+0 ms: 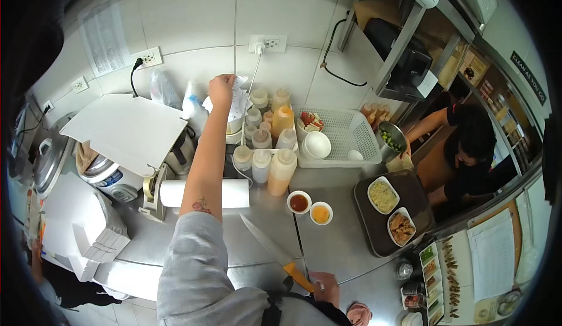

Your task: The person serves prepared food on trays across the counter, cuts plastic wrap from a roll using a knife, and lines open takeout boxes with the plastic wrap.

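My left hand [221,90] reaches far forward to the wall, its fingers closed at the edge of a white paper sheet or packet [235,105]. That packet sits above a white tub, beside the squeeze bottles [282,171]. Down near my body, my right hand [326,288] is partly hidden, close to the orange handle of a large knife [266,244]. The blade lies on the steel counter [252,218], pointing forward and left. Whether the fingers touch the handle does not show. Two small cups, one with red sauce [299,202] and one with orange sauce [320,213], stand ahead of the knife.
At right a brown tray [374,232] bears two white dishes of food. A co-worker [462,144] leans in beside a metal pot of green fruit [391,141]. A white basket [366,130] with bowls stands behind. Stacked paper boxes [96,226] and a tape dispenser [153,194] lie left.
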`<state>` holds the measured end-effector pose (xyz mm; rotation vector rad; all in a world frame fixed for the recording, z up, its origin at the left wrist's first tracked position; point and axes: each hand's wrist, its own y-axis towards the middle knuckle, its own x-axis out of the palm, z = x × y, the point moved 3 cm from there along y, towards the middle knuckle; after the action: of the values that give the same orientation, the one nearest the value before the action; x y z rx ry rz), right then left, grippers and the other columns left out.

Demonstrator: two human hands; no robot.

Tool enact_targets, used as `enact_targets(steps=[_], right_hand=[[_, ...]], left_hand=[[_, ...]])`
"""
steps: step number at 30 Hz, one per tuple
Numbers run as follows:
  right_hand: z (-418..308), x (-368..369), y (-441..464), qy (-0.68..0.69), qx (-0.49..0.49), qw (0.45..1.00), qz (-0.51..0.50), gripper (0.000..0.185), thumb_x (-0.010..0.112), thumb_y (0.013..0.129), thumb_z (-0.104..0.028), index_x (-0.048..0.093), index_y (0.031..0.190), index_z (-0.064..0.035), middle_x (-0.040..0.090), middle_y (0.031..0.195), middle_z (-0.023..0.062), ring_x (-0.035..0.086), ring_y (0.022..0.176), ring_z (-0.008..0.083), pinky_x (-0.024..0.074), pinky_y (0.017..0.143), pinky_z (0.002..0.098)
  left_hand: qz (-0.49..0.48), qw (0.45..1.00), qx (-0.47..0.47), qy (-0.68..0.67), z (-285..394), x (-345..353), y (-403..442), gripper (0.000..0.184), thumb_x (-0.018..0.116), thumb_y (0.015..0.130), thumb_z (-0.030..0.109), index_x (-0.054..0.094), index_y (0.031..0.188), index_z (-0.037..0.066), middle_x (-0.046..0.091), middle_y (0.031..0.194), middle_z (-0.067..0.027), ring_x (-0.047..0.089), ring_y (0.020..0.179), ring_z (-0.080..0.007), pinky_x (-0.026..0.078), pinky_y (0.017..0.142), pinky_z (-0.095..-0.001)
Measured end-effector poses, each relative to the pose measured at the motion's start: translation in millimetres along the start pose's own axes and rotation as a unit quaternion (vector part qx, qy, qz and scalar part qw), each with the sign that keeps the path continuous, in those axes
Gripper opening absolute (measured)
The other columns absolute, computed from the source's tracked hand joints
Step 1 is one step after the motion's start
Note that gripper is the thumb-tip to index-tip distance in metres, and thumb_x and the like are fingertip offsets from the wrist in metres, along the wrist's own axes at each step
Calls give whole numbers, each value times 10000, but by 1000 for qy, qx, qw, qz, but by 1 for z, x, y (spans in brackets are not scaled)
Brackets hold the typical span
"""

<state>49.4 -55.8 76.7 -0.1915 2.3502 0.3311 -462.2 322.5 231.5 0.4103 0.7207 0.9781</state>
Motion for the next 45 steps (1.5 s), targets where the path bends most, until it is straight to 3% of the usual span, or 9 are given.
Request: enact_targets(steps=[4, 8, 11, 13, 16, 23, 30, 42, 45], right_hand=[[-5, 8, -6, 27, -47, 998, -46, 301, 579, 721, 8, 710, 968, -104, 693, 914, 99, 639, 850, 302, 520, 781, 379], [-29, -18, -6, 33, -51, 997, -44, 278, 592, 726, 19, 710, 954, -88, 698, 902, 103, 654, 855, 278, 522, 796, 371], [-44, -56, -20, 170, 1, 984, -55, 240, 565, 792, 30, 703, 963, -64, 699, 932, 104, 655, 898, 257, 522, 829, 378], [-55, -106, -37, 422, 115, 890, -128, 216, 585, 821, 26, 678, 1009, -26, 650, 1052, 146, 621, 951, 213, 498, 837, 351], [-131, -192, -49, 668, -229, 669, -230, 208, 599, 843, 12, 671, 1034, -31, 639, 1076, 177, 631, 978, 252, 512, 834, 374], [-176, -191, -10, 638, -463, 399, -468, 161, 594, 858, -16, 662, 1004, -22, 647, 1009, 165, 637, 910, 253, 525, 795, 368], [-204, -154, -4, 611, -503, 260, -553, 123, 590, 874, -43, 654, 975, -13, 655, 942, 153, 642, 842, 255, 538, 756, 362], [-263, -33, 4, 540, -547, 130, -627, 110, 582, 900, -90, 639, 924, 2, 669, 827, 132, 651, 725, 257, 560, 689, 352], [-290, 33, 6, 612, -406, 293, -613, 148, 581, 907, -133, 613, 821, -18, 635, 720, 92, 624, 682, 234, 522, 650, 326]], left_hand=[[-96, 945, 24, 311, -5, 7, 5, 224, 603, 835, 256, 726, 900, 81, 697, 875, -126, 675, 821, -305, 538, 724, -411], [-129, 943, -1, 306, -28, -4, -28, 335, 630, 823, 249, 655, 1070, 24, 633, 1095, -162, 567, 1086, -348, 460, 904, -461], [67, 975, 77, 197, 22, -57, -90, 438, 648, 824, 236, 566, 1174, -14, 552, 1177, -240, 510, 1119, -377, 409, 951, -459], [33, 994, 84, 67, 55, -111, -171, 505, 658, 828, 236, 501, 1224, -36, 526, 1162, -277, 496, 1100, -399, 400, 936, -462], [-101, 990, -81, -58, 52, -160, -362, 340, 605, 831, 116, 582, 1155, 13, 578, 1170, -207, 528, 1088, -367, 393, 973, -437], [-531, 803, -109, -247, 132, -270, -528, 313, 525, 833, -57, 628, 1113, 39, 627, 1111, -102, 592, 1069, -218, 462, 940, -330], [-360, 851, -319, -208, 109, -358, -558, 245, 484, 923, 4, 637, 1112, 37, 661, 906, -53, 631, 917, -123, 497, 842, -273], [-273, 846, -383, -253, 16, -426, -556, 246, 517, 955, 80, 611, 1173, 18, 667, 907, -42, 612, 860, -89, 488, 812, -239], [-338, 841, -342, -247, 0, -434, -521, 248, 543, 965, 154, 618, 1151, 7, 660, 946, -50, 598, 912, -109, 473, 863, -267]])
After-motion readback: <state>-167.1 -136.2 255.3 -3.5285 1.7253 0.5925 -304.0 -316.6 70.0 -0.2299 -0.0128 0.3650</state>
